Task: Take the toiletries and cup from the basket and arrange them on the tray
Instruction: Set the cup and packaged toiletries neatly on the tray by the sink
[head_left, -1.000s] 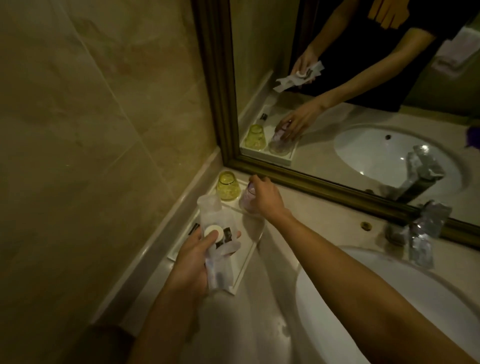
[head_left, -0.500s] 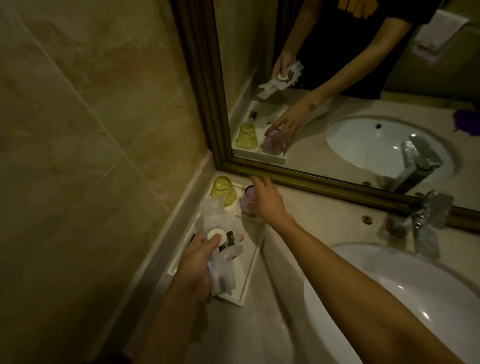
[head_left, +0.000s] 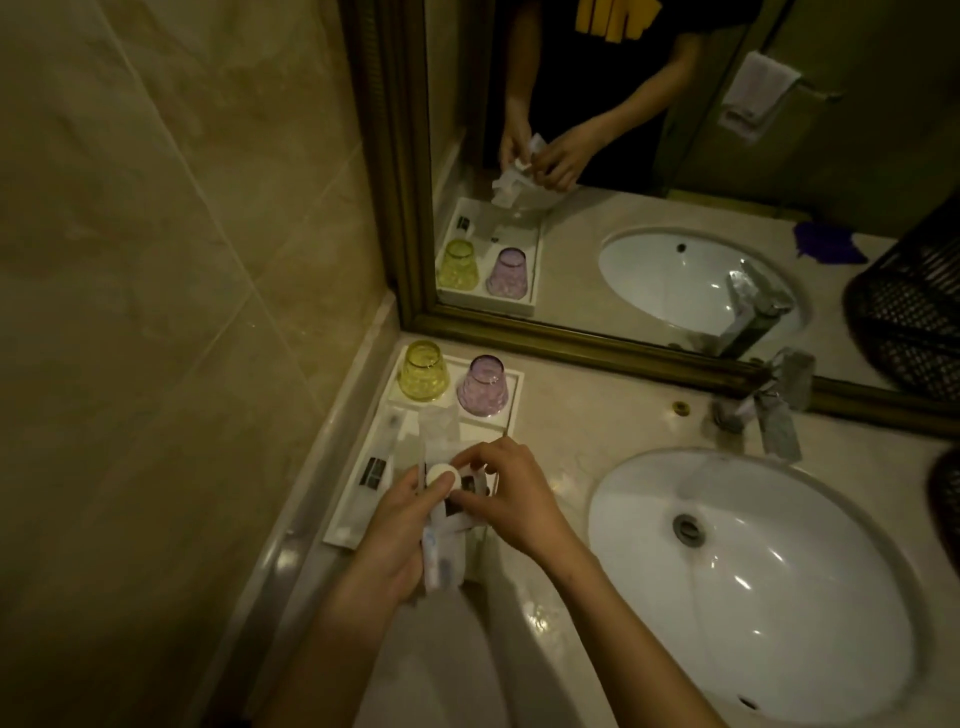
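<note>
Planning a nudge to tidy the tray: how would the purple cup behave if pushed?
The purple cup looks like glass, so probably fragile and fairly heavy. It stands upside down on its wide rim, so it would likely slide rather than tip. The yellow cup stands close beside it; they might clink.

From my seat, my left hand (head_left: 400, 535) and right hand (head_left: 511, 501) cover the near end of the white tray (head_left: 353, 514), and the clear packets (head_left: 441, 545) they pinch are too blurred to identify. Far right of the tray, the dark basket (head_left: 943, 499) is cut by the frame edge, contents unseen. The dark label (head_left: 373, 472) on the tray is too small to read.
</note>
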